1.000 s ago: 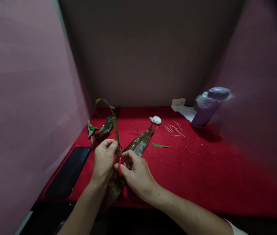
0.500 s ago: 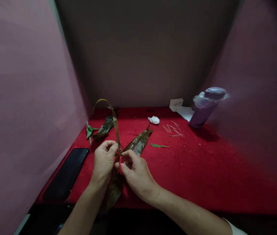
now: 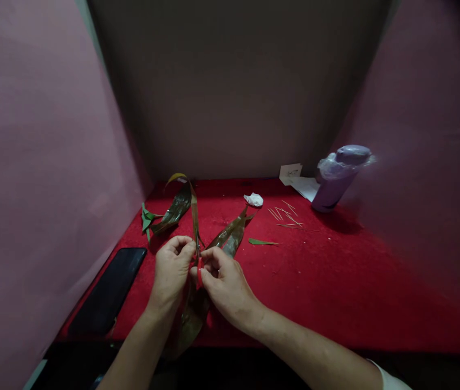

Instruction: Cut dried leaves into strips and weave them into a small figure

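Observation:
Between thumb and fingers my left hand (image 3: 174, 270) pinches a long narrow leaf strip (image 3: 195, 214), which rises away from me and curls over at its yellowish tip. My right hand (image 3: 230, 284) is closed on small red-handled scissors (image 3: 200, 272). Their blades point forward along the strip, close to the left fingertips; whether the blades are apart I cannot tell. Beneath both hands a broad, wet-looking dark green leaf (image 3: 233, 238) lies on the table, partly covered by them. Its lower end (image 3: 192, 319) reaches the front edge.
On the red cloth (image 3: 315, 292) lie a phone (image 3: 108, 292) at left, another dark leaf (image 3: 176, 208), folded green leaf pieces (image 3: 147, 218), a green sliver (image 3: 263, 242), several toothpicks (image 3: 286, 214) and crumpled white tissue (image 3: 253, 200). A purple tumbler (image 3: 332, 189) and white paper (image 3: 306, 187) stand back right.
The leaf strip has become more upright, its curled tip lower and further right. Both hands keep nearly the same place, and the whole view has shifted slightly.

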Demonstrator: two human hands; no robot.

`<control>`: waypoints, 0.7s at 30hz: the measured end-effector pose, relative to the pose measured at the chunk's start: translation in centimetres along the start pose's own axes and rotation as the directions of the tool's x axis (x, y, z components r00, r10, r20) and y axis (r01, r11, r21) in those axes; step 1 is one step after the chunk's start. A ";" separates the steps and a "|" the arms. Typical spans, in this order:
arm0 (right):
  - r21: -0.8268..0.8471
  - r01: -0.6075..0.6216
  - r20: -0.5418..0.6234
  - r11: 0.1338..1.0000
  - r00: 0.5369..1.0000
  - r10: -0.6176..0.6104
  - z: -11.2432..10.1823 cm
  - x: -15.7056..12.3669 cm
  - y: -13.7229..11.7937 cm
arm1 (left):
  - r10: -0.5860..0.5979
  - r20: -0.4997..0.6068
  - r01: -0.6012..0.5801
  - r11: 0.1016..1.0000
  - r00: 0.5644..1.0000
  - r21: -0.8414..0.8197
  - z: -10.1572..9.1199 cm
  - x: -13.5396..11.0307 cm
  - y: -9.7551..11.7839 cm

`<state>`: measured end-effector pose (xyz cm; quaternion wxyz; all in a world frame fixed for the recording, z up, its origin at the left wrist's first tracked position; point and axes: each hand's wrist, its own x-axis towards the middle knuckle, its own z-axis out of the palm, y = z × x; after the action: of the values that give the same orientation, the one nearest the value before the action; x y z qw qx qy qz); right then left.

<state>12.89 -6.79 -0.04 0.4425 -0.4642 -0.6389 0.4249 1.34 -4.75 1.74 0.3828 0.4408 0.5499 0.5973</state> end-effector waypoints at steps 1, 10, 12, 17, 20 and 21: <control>-0.001 0.004 -0.010 1.000 1.000 -0.004 0.0 0.1 0.0 | -0.001 0.004 0.001 1.000 1.000 0.005 0.0 0.0 0.0; 0.047 -0.003 -0.007 0.999 1.000 0.003 -0.2 0.5 -0.1 | 0.000 0.022 -0.001 1.000 1.000 0.015 0.1 -0.2 0.2; 0.057 -0.002 -0.012 0.998 1.000 0.003 -0.2 0.6 -0.1 | -0.009 0.032 0.008 1.000 0.999 0.012 0.1 -0.2 0.2; 0.107 -0.026 0.008 0.994 1.000 0.025 -0.3 0.7 -0.1 | -0.021 0.054 0.020 1.000 0.998 0.016 0.0 -0.4 0.2; 0.113 -0.011 0.005 0.993 1.000 0.011 -0.3 0.7 0.1 | -0.025 0.085 0.022 0.999 0.996 0.031 -0.3 -0.4 0.2; 0.114 0.000 0.004 0.994 1.000 0.000 -0.4 0.7 0.1 | -0.024 0.105 0.020 0.999 0.994 0.035 -0.5 -0.3 0.2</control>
<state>13.14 -6.04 0.04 0.4669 -0.4373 -0.6146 0.4616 1.00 -5.19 1.90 0.4102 0.4720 0.5437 0.5597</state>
